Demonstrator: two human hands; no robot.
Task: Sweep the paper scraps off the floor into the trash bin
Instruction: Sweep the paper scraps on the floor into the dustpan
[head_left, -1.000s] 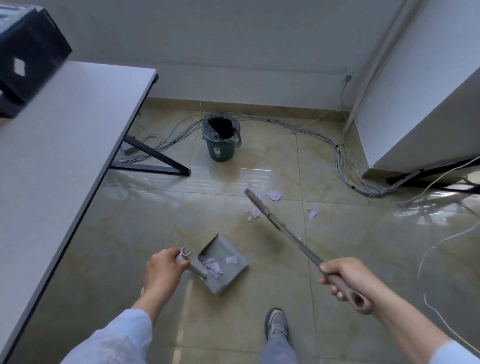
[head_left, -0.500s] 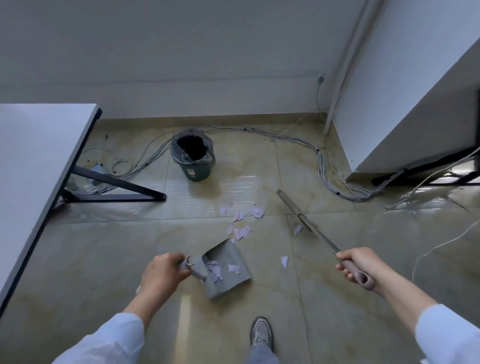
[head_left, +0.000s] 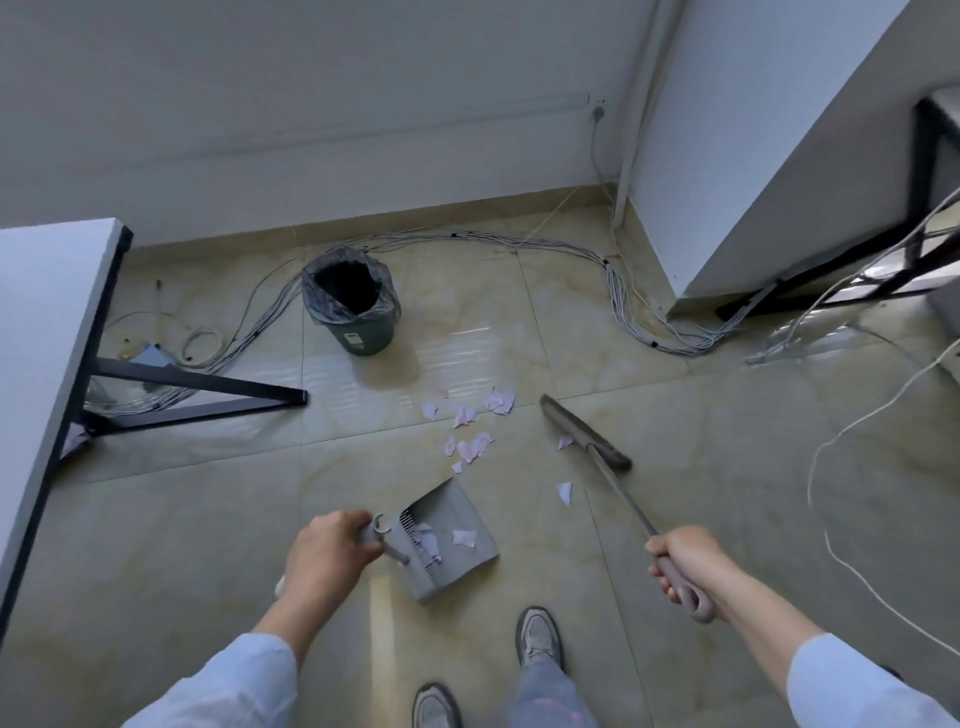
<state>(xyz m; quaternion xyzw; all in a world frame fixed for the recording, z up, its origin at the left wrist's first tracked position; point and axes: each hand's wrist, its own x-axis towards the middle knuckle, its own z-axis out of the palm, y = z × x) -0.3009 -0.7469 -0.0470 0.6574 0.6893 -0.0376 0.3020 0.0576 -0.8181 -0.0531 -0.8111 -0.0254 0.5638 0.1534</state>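
My left hand (head_left: 327, 553) grips the handle of a grey dustpan (head_left: 449, 540) that rests on the tiled floor with a few pale scraps inside. My right hand (head_left: 680, 558) is closed on the handle of a grey broom (head_left: 587, 436), whose head sits on the floor to the right of the scattered paper scraps (head_left: 470, 431). Two more scraps lie beside the broom head and its stick. A green trash bin (head_left: 358, 306) lined with a grey bag stands upright farther back, left of the scraps.
A white table (head_left: 36, 332) with black legs stands at the left. A bundle of grey cables (head_left: 623, 291) runs along the wall and past the white cabinet (head_left: 769, 156) at the right. Loose white cords lie at the far right. My shoes (head_left: 537, 636) are near the dustpan.
The broom head has swung from over the scraps to their right side and come down on the floor. The view shifted right, so the table and bin sit farther left.
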